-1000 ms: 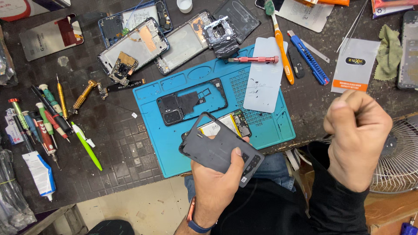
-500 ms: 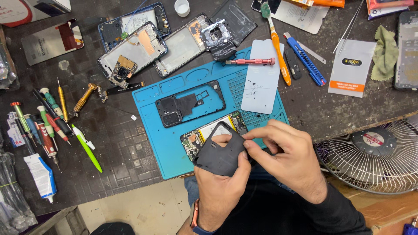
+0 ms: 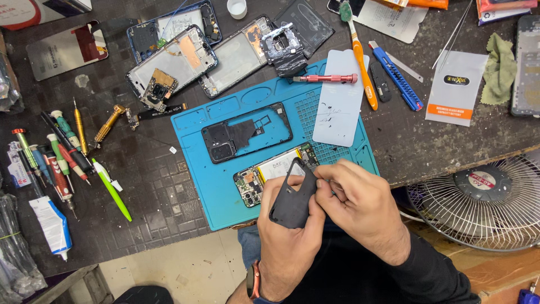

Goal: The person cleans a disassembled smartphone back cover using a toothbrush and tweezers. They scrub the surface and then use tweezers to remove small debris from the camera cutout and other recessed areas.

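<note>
I note a dark, scuffed workbench (image 3: 140, 186) carrying a blue silicone repair mat (image 3: 225, 197). Left of the mat lie coloured screwdrivers (image 3: 56, 152) and a green pen (image 3: 111, 189); behind it, opened phone frames (image 3: 174, 62); right, a blue utility knife (image 3: 396, 76).

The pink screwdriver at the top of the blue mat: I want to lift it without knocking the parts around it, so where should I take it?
Take the pink screwdriver at mid-barrel, grip coming from above, fingers front and back. It lies flat, pointing left to right, with the black module near its left tip and the orange toothbrush by its right end.
</note>
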